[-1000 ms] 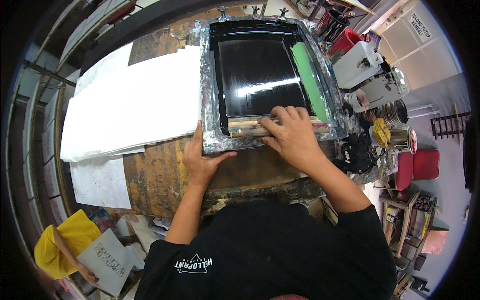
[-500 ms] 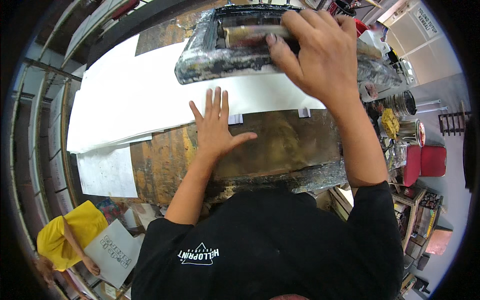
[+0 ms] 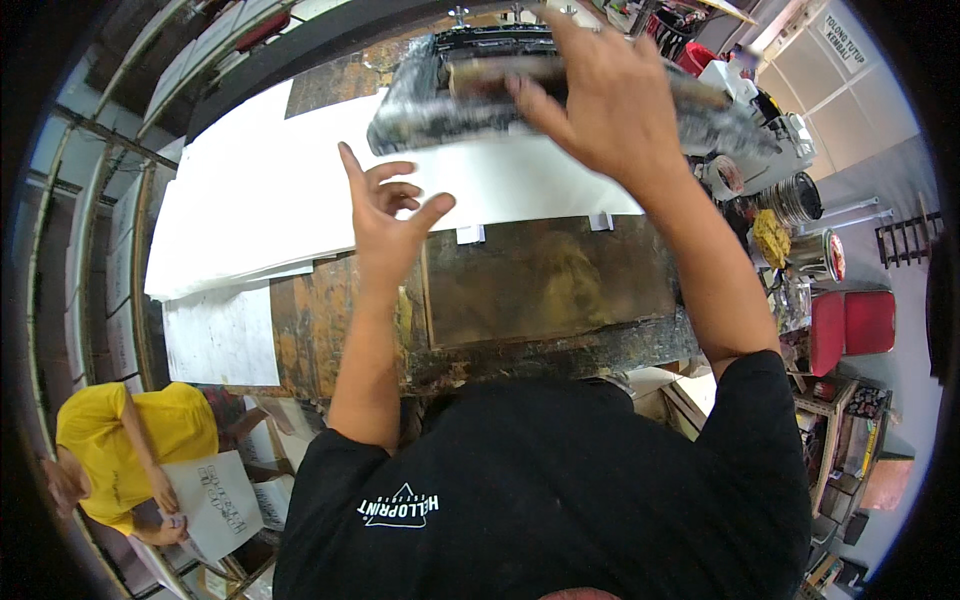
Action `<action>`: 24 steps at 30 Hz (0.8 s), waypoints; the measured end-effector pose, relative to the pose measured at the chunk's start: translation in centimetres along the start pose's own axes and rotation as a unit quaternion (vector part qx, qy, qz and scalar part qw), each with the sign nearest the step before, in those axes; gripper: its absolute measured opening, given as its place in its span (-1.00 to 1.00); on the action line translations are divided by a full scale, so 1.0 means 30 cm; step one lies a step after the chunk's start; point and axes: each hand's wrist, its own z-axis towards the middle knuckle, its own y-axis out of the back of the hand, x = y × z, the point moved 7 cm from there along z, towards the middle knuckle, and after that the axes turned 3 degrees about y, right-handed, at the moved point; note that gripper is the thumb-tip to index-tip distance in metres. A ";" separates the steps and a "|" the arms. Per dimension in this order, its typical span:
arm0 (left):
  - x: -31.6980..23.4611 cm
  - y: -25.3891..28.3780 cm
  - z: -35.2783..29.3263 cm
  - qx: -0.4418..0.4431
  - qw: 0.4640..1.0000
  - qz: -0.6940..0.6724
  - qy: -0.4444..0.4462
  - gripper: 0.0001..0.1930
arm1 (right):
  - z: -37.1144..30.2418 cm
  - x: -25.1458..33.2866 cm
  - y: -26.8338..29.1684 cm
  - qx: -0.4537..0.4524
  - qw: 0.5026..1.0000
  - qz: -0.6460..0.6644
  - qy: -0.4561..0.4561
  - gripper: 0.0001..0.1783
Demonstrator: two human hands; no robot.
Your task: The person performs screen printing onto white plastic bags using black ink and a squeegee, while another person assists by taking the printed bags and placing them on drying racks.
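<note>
In the head view, the paint-stained rectangular screen-printing frame [image 3: 440, 135] stands tilted at the upper middle, its near edge raised over a broad layer of blank white paper sheets [image 3: 265, 190]. Inside the frame lies a pale wooden-handled squeegee [image 3: 485, 75], smeared by motion blur.

The right hand [image 3: 620, 115] reaches over the frame from the right, its thumb across the squeegee's handle; blur and overlap prevent telling whether the fingers close around the handle or the frame. The left hand [image 3: 385, 228], left of centre, appears over the sheets' near edge with nothing visible in it: index finger extended, other fingers partly curled, thumb well apart.

Below the sheets, two small white tabs [image 3: 470, 235] stand at the edge of a flat brown board [image 3: 545, 285] on the stained wooden table [image 3: 330, 320].

The wearer's black cotton T-shirt [image 3: 540, 470], lower middle, bears a white triangular emblem with inverted lettering. At lower left, a person in a yellow shirt [image 3: 165, 430] holds a white sheet with black outlined lettering [image 3: 218, 505]. A white wall sign [image 3: 843, 40], upper right, carries dark capitals.
</note>
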 end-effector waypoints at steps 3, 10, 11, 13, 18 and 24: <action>-0.027 -0.019 -0.033 0.075 0.997 0.009 0.005 0.31 | -0.171 0.048 -0.102 0.148 0.988 0.043 0.028 -0.31; 0.276 -0.017 -0.197 0.032 0.906 0.416 -0.075 0.18 | -0.545 0.152 -0.330 0.342 0.918 0.197 -0.042 -0.53; 0.305 -0.018 -0.205 0.034 0.902 0.420 -0.093 0.18 | -0.549 0.156 -0.342 0.297 0.933 0.201 -0.028 -0.52; 0.344 -0.011 -0.209 0.034 0.903 0.416 -0.100 0.16 | -0.573 0.145 -0.425 0.330 0.922 0.199 -0.032 -0.50; 0.340 -0.005 -0.193 0.050 0.902 0.416 -0.107 0.19 | -0.362 -0.063 -0.746 0.187 0.972 0.143 -0.011 -0.59; 0.328 0.001 -0.195 0.036 0.921 0.371 -0.115 0.25 | 0.036 -0.364 -1.111 0.276 0.951 0.138 0.029 -0.45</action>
